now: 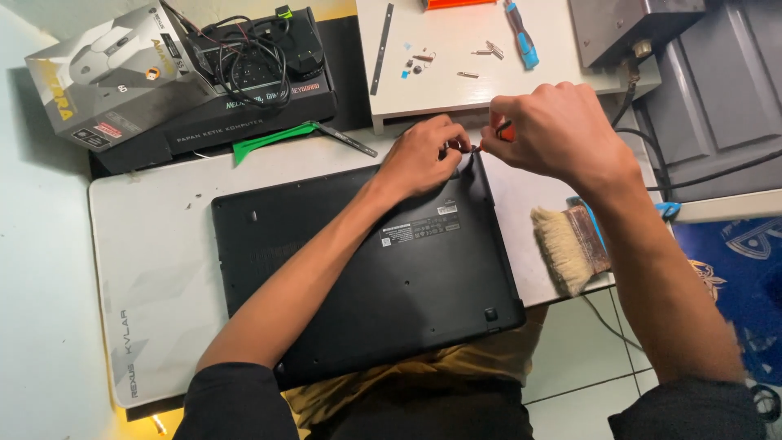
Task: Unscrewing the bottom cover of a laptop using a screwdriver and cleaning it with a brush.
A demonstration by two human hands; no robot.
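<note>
The black laptop [366, 269] lies upside down, base cover facing up, on a white desk mat [155, 269] that covers the work table. Its near edge overhangs the mat toward the person's lap.

The left hand [425, 155] rests on the far right corner of the laptop base. Its fingers are curled together and pressed down at the corner; whether they pinch a small part there cannot be told.

The right hand [554, 130] hovers just beyond the same corner, touching or nearly touching the left hand. Its fingers are closed in a pinch around a small tool with an orange-red handle [505, 130], of which only a short section shows between the fingers.

Just right of the laptop, a wide paintbrush [570, 244] with pale bristles lies on the mat. Beyond the laptop, a green plastic pry tool [269, 140] lies beside a thin black strip [346, 138]. On the raised white shelf [440, 90] lie a blue-handled screwdriver [521, 37] and several loose small parts [419, 63]. At far left, a grey mouse box [102, 73] rests on a black keyboard box [244, 114], with coiled black cables [248, 57] on top.
</note>
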